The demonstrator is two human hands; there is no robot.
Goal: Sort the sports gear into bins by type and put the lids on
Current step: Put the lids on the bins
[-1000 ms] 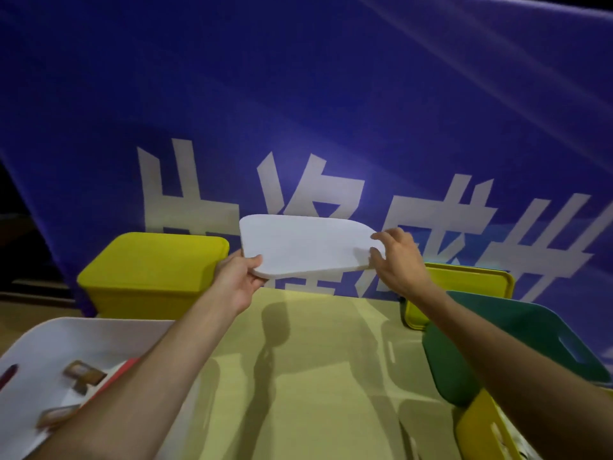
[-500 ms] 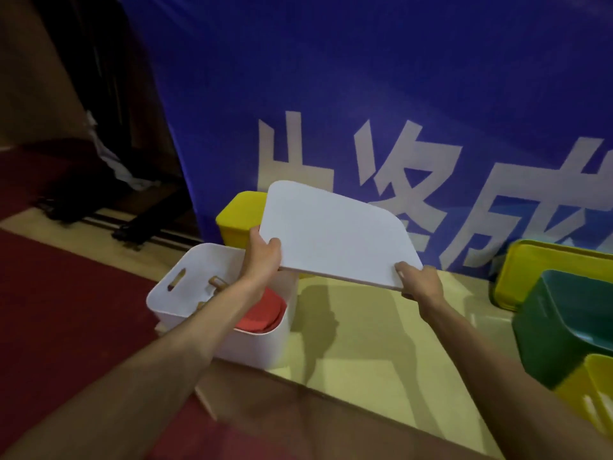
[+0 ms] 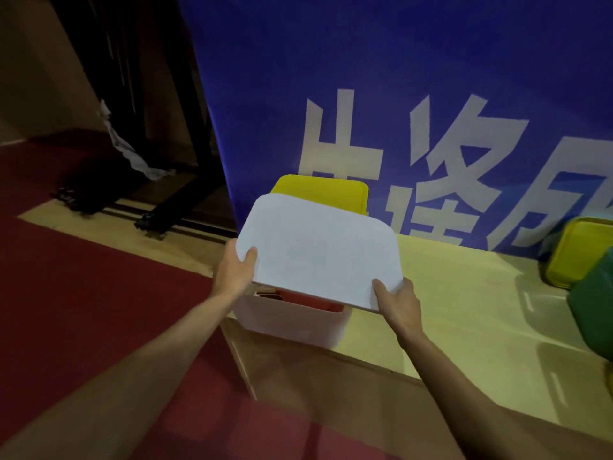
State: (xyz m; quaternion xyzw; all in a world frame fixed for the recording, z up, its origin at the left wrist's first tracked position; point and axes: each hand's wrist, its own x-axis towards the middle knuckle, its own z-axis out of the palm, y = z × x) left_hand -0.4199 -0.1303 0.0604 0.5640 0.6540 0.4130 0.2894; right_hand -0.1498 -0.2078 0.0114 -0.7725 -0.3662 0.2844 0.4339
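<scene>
The left grip (image 3: 234, 272) and the right grip (image 3: 399, 305) both hold a white lid (image 3: 318, 254), each with a thumb on top and fingers curled under its edge, the left at the lid's left side and the right at its near right corner. Directly below the grips stands a white bin (image 3: 292, 322) at the left end of the pale desk (image 3: 464, 310). The lid lies tilted over most of the opening, its near edge lifted clear of the rim. Through that gap show a red thing (image 3: 308, 302) and a brownish piece (image 3: 265, 292) inside; neither can be made out further. Beyond the grips, behind the lid, sits a yellow bin (image 3: 321, 190) with a flat yellow top. Well to the right of the right grip lie a loose yellow lid (image 3: 574, 254) and, nearer, a green bin (image 3: 593, 310), whose contents are out of sight. Behind everything hangs a blue banner (image 3: 365, 78) with large white Chinese characters, partly hidden by the bins and cut off at the frame edge.
</scene>
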